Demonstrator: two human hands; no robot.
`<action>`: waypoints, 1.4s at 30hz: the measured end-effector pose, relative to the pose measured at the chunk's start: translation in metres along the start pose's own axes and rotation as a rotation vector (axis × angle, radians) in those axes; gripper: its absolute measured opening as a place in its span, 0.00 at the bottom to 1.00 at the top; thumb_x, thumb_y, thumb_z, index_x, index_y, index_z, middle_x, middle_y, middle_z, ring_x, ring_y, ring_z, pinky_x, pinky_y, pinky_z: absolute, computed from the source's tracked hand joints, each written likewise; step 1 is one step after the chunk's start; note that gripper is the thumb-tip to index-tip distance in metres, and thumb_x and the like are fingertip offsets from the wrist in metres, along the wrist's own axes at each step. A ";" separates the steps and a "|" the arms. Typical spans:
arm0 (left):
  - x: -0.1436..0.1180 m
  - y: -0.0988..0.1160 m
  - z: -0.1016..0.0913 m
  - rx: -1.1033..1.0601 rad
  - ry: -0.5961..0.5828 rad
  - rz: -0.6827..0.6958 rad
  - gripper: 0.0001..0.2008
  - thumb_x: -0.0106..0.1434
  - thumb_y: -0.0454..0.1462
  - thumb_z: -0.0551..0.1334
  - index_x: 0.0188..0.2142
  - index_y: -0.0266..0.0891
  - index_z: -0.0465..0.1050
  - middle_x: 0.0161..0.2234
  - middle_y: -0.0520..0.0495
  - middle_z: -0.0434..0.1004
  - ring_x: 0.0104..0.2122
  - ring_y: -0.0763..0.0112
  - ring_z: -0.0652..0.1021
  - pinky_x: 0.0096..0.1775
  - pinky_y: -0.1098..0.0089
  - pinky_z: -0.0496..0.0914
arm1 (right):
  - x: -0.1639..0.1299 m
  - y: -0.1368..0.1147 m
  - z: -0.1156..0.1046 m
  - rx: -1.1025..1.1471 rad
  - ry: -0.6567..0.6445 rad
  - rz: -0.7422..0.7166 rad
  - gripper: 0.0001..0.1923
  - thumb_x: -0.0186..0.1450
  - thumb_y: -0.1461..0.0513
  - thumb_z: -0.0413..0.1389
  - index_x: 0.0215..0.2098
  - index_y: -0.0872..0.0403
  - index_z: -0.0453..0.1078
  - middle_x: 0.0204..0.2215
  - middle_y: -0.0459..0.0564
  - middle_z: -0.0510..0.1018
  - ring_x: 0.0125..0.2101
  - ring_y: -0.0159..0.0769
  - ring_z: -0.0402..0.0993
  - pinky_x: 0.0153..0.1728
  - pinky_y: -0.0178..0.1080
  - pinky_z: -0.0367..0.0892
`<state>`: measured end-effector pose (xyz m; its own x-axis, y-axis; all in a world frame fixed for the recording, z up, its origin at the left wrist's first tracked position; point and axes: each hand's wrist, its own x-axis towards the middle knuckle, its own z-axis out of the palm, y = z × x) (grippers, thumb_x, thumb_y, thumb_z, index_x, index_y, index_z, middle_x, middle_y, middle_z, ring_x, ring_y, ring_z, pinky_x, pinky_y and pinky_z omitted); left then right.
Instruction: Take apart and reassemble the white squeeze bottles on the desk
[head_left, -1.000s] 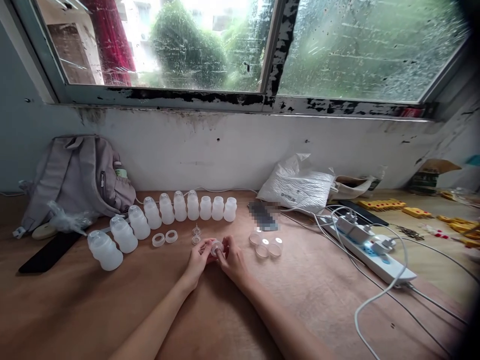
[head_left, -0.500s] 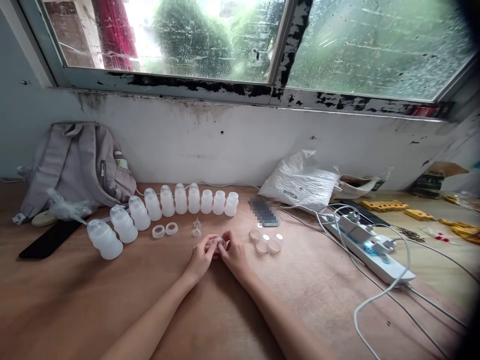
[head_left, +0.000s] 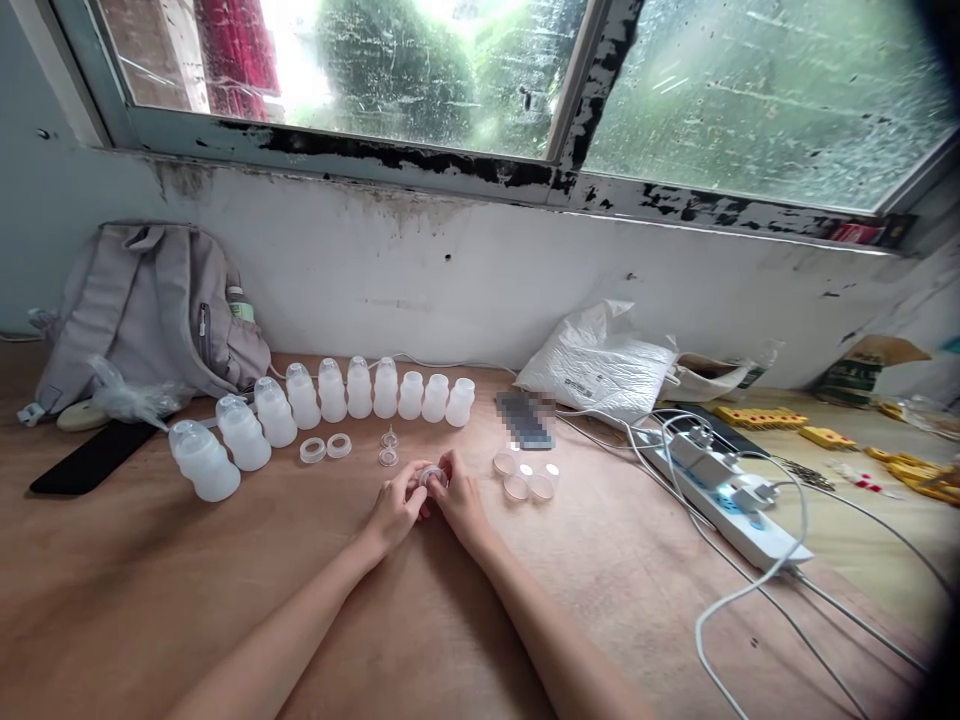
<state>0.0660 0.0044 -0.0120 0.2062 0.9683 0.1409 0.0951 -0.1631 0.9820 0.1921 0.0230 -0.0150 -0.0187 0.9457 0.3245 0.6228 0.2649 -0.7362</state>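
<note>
Head view: left hand [head_left: 395,507] and right hand [head_left: 459,497] grip pinches a small translucent plastic ring [head_left: 433,477] above the brown wooden surface [head_left: 225,580].

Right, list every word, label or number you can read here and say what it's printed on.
No text can be read.
White plastic bag: dark print, too small to read.
Green box far right: marking too blurred to read.
Bottle in the backpack pocket: green label, unreadable.
Flat object by the bottles: blurred out.
The small clear part held between the left hand and right hand shows no marking.
</note>
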 end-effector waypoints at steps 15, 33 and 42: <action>0.000 -0.009 0.000 0.001 -0.023 -0.011 0.17 0.55 0.35 0.51 0.45 0.41 0.64 0.22 0.53 0.73 0.15 0.76 0.71 0.17 0.77 0.63 | 0.003 0.001 0.003 -0.076 0.025 0.005 0.02 0.52 0.65 0.45 0.26 0.52 0.55 0.20 0.41 0.62 0.20 0.30 0.59 0.22 0.32 0.54; 0.013 0.003 -0.015 -0.359 0.021 -0.178 0.23 0.53 0.42 0.60 0.46 0.35 0.60 0.25 0.49 0.72 0.22 0.75 0.73 0.26 0.74 0.68 | -0.008 -0.007 -0.005 0.050 -0.060 -0.158 0.04 0.58 0.62 0.47 0.27 0.53 0.55 0.20 0.40 0.63 0.18 0.26 0.58 0.20 0.30 0.56; 0.024 0.001 -0.041 -0.360 0.348 0.049 0.18 0.53 0.41 0.60 0.43 0.36 0.67 0.30 0.48 0.70 0.28 0.74 0.71 0.26 0.76 0.66 | 0.030 -0.016 -0.001 -0.139 0.034 -0.348 0.15 0.64 0.60 0.42 0.48 0.54 0.56 0.31 0.49 0.71 0.22 0.30 0.66 0.25 0.32 0.60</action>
<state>0.0313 0.0347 -0.0023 -0.1411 0.9768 0.1608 -0.2615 -0.1935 0.9456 0.1826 0.0467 0.0066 -0.2240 0.7961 0.5622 0.6836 0.5395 -0.4915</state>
